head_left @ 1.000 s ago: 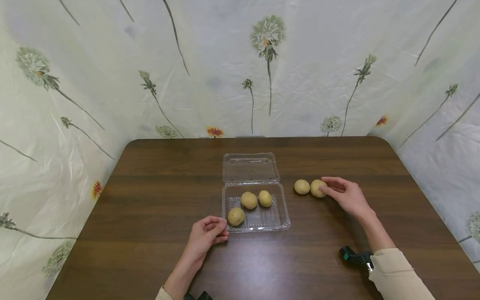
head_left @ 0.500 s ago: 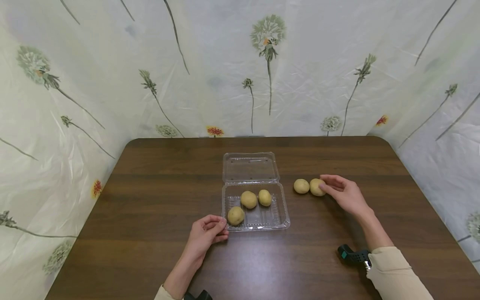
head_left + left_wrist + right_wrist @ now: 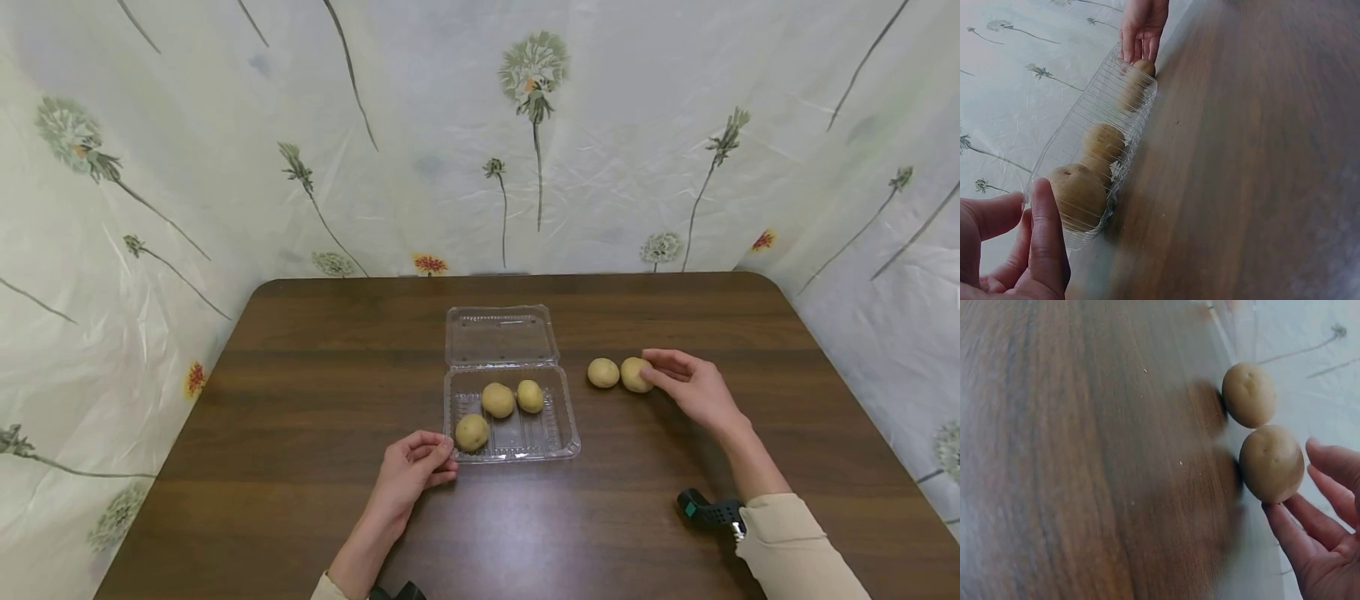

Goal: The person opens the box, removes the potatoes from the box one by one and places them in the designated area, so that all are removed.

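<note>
In the head view, my left hand [image 3: 411, 468] pinches the near left corner of a clear plastic clamshell container [image 3: 562, 450] between thumb and fingers. Its lid [image 3: 501, 335] lies folded back. Inside are three potatoes: one near the held corner [image 3: 472, 432], a middle one [image 3: 498, 401] and a smaller one [image 3: 530, 397]. On the table to the right, my right hand [image 3: 699, 392] holds another potato [image 3: 634, 375] by its right side with thumb and fingers. Just left of that sits a further potato [image 3: 603, 373]. The right wrist view shows the held potato [image 3: 1271, 464] close against its neighbour [image 3: 1249, 395].
The brown wooden table [image 3: 300, 392] has rounded far corners. Behind it and at both sides hangs a pale sheet with a dandelion print [image 3: 420, 150]. A dark strap [image 3: 708, 510] is on the right wrist by the beige sleeve [image 3: 795, 546].
Hardly anything differs. The right hand and its potato have shifted very slightly right, leaving a thin gap to the neighbouring potato. The left hand keeps its hold on the container corner.
</note>
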A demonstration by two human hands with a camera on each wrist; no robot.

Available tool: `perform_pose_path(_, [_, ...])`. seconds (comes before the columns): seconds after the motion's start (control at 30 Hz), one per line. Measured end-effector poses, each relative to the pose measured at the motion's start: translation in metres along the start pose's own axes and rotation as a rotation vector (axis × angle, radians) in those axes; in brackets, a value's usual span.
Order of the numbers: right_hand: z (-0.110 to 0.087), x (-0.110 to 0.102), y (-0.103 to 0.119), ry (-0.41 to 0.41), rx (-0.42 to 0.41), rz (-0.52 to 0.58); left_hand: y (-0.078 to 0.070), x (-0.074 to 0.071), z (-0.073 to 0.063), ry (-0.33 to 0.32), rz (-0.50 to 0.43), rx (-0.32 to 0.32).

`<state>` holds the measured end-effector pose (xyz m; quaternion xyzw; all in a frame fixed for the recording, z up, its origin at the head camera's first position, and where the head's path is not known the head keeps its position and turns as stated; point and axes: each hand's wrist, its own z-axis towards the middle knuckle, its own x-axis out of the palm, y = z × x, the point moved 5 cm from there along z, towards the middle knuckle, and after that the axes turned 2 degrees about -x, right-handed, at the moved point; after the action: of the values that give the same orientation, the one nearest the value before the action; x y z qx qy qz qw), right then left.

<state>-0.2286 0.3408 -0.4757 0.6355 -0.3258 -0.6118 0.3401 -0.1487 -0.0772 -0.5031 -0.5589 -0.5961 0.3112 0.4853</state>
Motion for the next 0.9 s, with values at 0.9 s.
perform_pose_path(0.9, [-0.027,-0.011,-0.017,-0.01,0.03,-0.09,-0.001,0.001,0.0,-0.008,-0.011,0.0])
